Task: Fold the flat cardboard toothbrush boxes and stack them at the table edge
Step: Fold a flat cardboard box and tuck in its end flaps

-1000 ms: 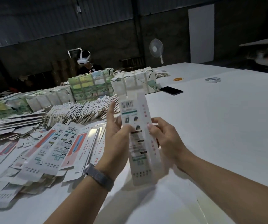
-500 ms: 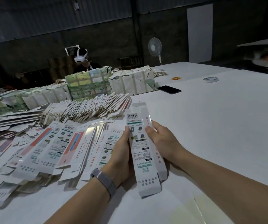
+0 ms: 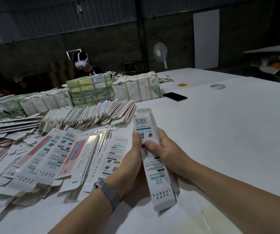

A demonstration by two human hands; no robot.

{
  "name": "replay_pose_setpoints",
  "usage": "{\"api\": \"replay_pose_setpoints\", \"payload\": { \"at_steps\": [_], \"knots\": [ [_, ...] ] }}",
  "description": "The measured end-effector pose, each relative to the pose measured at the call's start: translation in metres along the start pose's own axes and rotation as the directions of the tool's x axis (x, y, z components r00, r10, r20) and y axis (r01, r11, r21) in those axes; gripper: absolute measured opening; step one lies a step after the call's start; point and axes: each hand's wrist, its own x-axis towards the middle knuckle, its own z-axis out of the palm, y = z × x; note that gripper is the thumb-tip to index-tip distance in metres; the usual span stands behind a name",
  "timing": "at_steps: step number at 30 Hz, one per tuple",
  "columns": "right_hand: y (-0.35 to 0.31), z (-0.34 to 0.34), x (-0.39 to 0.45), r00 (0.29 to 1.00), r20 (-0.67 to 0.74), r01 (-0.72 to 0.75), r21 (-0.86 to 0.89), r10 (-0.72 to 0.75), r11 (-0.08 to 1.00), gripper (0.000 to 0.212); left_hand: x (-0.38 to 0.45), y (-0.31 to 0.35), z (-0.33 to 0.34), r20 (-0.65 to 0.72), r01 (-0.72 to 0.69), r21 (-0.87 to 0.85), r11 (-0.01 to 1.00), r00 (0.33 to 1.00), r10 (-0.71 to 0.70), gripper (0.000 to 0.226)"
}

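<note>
White surface (image 3: 228, 132) under both hands, stretching far beyond and outward of the right hand. Wrapped, strapped bundles (image 3: 135, 88) well beyond the hands; leaning row of flat boxes (image 3: 88, 117) just ahead of and outward of the left hand; loose spread of flat printed blanks (image 3: 54, 157) directly beside the left hand, on its outer side. Toothbrush box (image 3: 156, 168), partly opened into a sleeve, held between the hands, barcode end away from the wrists, near end low over the surface. Left hand (image 3: 129, 166) curled round the box's left edge, thumb on its printed face; mesh wristband (image 3: 107, 191) at the wrist. Right hand (image 3: 166, 149) gripping the right edge, thumb pressed across the face. Black phone (image 3: 175, 96), tape roll (image 3: 217, 86) far beyond the right hand.
</note>
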Motion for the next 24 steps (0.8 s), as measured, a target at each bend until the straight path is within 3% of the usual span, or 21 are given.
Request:
{"api": "replay_pose_setpoints", "payload": {
  "at_steps": [4,8,11,15,24],
  "knots": [
    [-0.002,0.002,-0.001,1.0,0.016,-0.007,0.03,0.007,1.0,0.051,0.001,0.0,-0.003,0.017,-0.034,0.05,0.998,0.999,0.033,0.076],
    [-0.003,0.003,-0.001,0.999,0.041,-0.019,0.128,0.014,0.992,0.047,0.004,-0.001,-0.003,0.017,-0.098,0.062,0.993,0.995,0.097,0.068],
    [-0.005,0.001,-0.002,0.998,0.062,-0.018,0.158,0.008,0.987,0.034,0.007,-0.001,-0.001,0.038,-0.052,-0.014,0.999,0.998,0.052,0.069],
    [-0.008,0.001,-0.002,0.999,0.04,-0.038,0.177,0.032,0.983,0.03,0.007,-0.001,-0.003,0.027,-0.027,-0.131,0.991,0.999,0.031,0.041],
    [-0.011,0.0,-0.002,0.996,0.062,-0.071,0.134,0.063,0.988,0.03,0.011,-0.004,-0.012,-0.052,-0.172,-0.008,0.985,0.984,0.171,0.038]
  ]
}}
